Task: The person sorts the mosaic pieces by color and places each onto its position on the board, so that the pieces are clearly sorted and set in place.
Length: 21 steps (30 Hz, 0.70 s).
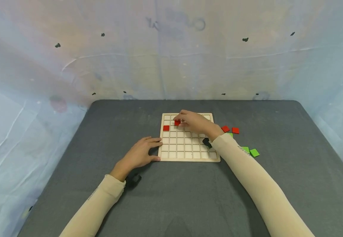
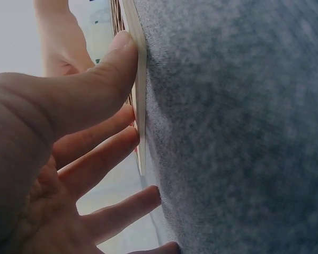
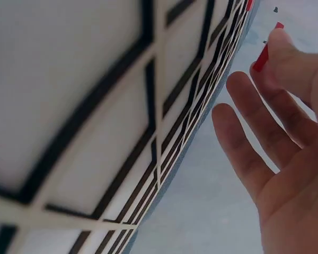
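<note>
Grey worktop (image 1: 189,197) against a pale, blotchy fabric backdrop (image 1: 189,65) with small dark marks. We have a light wooden grid board (image 1: 188,141) lying flat on it, near the far edge. One red tile (image 1: 166,128) sits in its leftmost column, toward the far side. Our right hand (image 1: 195,121) reaches over the board and pinches a second tile, the held red tile (image 3: 266,53), between thumb and finger; the right wrist view shows it tilted and clear of the grid, other fingers loosely extended. Our left hand (image 1: 140,152) is spread and grasps nothing; thumb and two fingertips touch the board's left edge, the other two fingers are down by the worktop. Right of the board we see two loose red tiles (image 1: 235,130) and some green tiles (image 1: 254,152), partly hidden by our right sleeve (image 1: 248,174).
</note>
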Motion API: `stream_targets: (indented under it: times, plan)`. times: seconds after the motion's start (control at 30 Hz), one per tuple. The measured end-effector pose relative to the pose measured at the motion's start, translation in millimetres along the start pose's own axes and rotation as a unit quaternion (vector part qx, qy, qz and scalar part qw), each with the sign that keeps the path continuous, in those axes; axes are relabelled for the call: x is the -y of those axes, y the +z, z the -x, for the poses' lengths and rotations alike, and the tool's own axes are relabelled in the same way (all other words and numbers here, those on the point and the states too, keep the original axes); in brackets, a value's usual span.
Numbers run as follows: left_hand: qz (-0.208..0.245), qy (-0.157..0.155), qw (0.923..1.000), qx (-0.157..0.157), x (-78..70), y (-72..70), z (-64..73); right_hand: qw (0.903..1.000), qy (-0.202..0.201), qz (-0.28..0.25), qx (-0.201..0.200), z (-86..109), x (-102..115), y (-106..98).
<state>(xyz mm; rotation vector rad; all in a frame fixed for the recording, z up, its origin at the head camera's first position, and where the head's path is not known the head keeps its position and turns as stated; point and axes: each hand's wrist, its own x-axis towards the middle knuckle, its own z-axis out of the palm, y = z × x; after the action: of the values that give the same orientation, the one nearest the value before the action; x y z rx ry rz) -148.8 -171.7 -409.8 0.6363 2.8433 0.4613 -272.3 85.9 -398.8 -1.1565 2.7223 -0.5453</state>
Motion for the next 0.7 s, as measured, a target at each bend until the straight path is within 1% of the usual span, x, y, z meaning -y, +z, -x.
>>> stream_targets:
  times: [0.07,0.33,0.53,0.7]
  plan:
    - [-0.001,-0.002,1.0000,0.001,0.1,-0.3,0.5,1.0000,-0.004,-0.003,0.000,-0.6,3,1]
    - [0.006,-0.007,1.0000,0.003,-0.2,-1.3,1.4,0.9996,-0.019,0.018,0.009,-7.3,15,5]
    - [0.005,-0.002,1.0000,0.001,-0.5,-1.8,2.1,0.9990,-0.003,0.039,0.022,-10.5,20,9]
    - [0.003,0.000,1.0000,-0.002,0.0,-1.1,1.6,0.9984,-0.006,0.053,0.020,-10.0,21,10]
